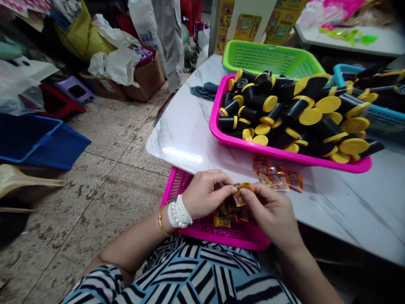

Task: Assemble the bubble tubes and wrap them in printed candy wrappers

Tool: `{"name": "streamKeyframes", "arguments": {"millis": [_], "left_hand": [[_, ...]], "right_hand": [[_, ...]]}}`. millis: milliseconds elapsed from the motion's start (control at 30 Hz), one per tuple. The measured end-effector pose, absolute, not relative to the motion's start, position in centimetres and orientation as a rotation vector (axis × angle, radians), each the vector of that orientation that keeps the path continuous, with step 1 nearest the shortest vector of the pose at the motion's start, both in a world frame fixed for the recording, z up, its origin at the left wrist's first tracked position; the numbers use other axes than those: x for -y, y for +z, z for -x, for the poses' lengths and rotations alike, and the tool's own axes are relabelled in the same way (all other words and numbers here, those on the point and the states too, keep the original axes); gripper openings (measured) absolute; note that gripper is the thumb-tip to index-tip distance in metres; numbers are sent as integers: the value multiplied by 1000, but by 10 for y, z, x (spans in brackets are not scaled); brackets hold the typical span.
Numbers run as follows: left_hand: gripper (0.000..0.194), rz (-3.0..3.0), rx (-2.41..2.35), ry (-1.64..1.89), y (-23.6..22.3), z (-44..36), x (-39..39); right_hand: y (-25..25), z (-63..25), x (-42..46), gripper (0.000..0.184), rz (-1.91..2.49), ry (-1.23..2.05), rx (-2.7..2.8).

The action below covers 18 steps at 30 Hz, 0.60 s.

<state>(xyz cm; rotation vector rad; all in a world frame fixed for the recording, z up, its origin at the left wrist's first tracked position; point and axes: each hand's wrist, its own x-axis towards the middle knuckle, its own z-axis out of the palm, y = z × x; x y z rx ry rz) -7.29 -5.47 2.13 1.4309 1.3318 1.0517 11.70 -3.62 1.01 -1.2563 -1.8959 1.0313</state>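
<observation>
Between my fingertips is a small orange-yellow printed label [239, 197], pinched from both sides; whether it is wrapped round a canister I cannot tell. My left hand [207, 192] is closed on its left edge, and my right hand [274, 211] grips the right side with thumb and fingers. Below them, a pink basket [253, 242] at my lap holds several canisters with yellow printed wraps [222, 221], partly hidden by my hands. On the table edge just beyond lie several loose printed labels [278, 178].
A large pink basket [294, 158] heaped with black, yellow-capped canisters [286, 109] stands on the marble-patterned table [183, 131]. Behind it are a green basket [272, 59] and a blue basket [386, 118]. A dark cloth [205, 90] lies at left. A blue bin [47, 143] stands on the floor.
</observation>
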Motion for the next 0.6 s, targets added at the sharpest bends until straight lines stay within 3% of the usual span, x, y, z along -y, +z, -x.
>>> {"name": "streamKeyframes", "arguments": {"millis": [67, 233, 600], "left_hand": [[15, -1371, -1432, 1199, 22, 68, 61], [15, -1364, -1457, 1427, 22, 57, 76], [15, -1062, -1375, 1480, 15, 58, 70]], "right_hand": [[8, -111, 37, 32, 1281, 929, 1819], [3, -98, 40, 31, 1229, 836, 1712], [3, -92, 36, 27, 1093, 786, 1841]]}}
